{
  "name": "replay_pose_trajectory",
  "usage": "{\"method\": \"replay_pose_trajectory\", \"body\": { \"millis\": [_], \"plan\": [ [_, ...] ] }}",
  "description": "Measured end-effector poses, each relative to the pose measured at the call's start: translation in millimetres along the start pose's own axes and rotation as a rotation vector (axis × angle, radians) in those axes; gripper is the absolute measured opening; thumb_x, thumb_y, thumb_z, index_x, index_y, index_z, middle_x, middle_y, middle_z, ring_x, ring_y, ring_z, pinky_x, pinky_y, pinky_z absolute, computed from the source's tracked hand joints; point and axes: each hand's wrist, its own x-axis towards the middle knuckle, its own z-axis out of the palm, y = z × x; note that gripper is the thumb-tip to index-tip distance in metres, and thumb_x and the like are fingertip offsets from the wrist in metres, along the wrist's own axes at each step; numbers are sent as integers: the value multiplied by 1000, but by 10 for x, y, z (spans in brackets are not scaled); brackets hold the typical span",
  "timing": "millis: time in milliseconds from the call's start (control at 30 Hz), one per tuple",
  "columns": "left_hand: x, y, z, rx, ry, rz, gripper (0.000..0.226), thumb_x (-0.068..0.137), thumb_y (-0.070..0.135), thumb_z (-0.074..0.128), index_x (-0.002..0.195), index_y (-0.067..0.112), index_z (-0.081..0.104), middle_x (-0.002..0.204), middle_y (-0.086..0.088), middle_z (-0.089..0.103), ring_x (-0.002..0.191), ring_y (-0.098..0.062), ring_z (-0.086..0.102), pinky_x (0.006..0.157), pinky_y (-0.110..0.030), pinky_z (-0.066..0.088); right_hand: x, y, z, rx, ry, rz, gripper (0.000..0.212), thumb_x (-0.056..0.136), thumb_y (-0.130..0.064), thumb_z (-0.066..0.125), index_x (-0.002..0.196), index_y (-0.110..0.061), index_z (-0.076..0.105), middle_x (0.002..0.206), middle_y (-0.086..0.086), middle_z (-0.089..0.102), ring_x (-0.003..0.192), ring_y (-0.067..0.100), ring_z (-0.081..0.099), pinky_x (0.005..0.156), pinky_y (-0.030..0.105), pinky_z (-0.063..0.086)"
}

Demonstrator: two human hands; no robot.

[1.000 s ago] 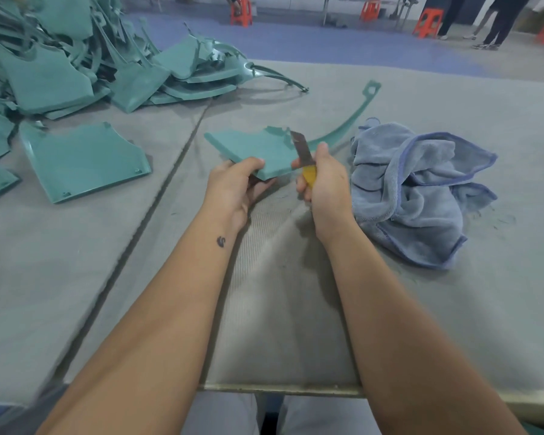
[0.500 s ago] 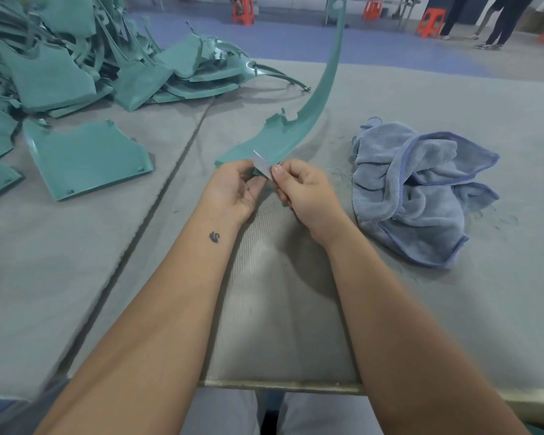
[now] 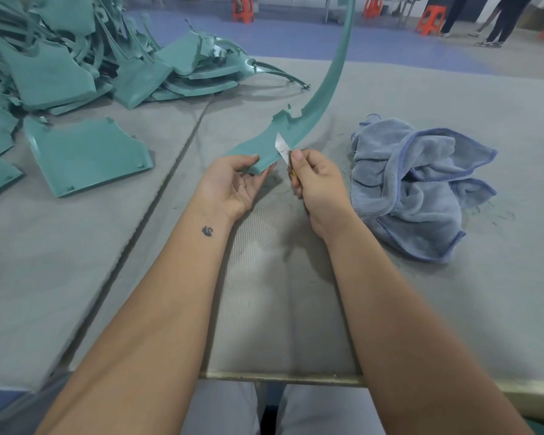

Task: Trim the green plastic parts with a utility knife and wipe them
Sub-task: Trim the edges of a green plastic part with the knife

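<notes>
My left hand (image 3: 233,183) pinches the near end of the green plastic part (image 3: 314,102) at frame centre — its long axis sweeping up to the top edge — while my right hand (image 3: 314,183), just right of it, clamps the utility knife (image 3: 281,149), blade against the right-hand edge.

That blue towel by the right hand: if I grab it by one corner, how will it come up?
Probably limp: the towel lies crumpled in soft folds on the table, so it should unfurl and dangle. Likely light for its bulk, since it looks like thin plush cloth. Green shavings cling to it and may shed.
</notes>
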Motion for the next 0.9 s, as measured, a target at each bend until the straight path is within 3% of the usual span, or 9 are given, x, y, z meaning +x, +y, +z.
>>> {"method": "replay_pose_trajectory", "body": {
  "millis": [467, 600, 800, 900],
  "plan": [
    [-21, 32, -12, 66, 33, 7, 29, 93, -7, 42, 121, -4, 49, 98, -20, 67, 64, -27, 71, 58, -23, 59, 38, 34, -23, 29, 167, 28, 31, 100, -23, 49, 70, -19, 53, 58, -5, 43, 52, 5, 34, 53, 19, 30],
    [-21, 34, -3, 94, 63, -16, 30, 93, -6, 43, 122, -5, 48, 97, -21, 67, 62, -26, 71, 51, -23, 56, 31, 30, -14, 19, 205, 26, 28, 100, -24, 49, 73, -19, 54, 60, -5, 42, 53, 4, 34, 53, 18, 31],
    [-27, 75, 27, 128, 116, -38, 21, 91, -5, 40, 107, -3, 54, 70, -16, 70, 54, -24, 70, 42, -20, 52, 22, 40, 6, 8, 199, -11, 30, 100, -19, 49, 70, -18, 51, 60, -2, 36, 53, 7, 29, 49, 19, 26],
    [-16, 114, 7, 161, 158, -30, 21, 90, -4, 42, 105, -4, 55, 69, -15, 69, 53, -23, 69, 42, -19, 52, 21, 56, 14, -20, 201, -28, 31, 100, -18, 50, 69, -19, 51, 60, 1, 35, 54, 8, 28, 50, 22, 26]
  ]
}}
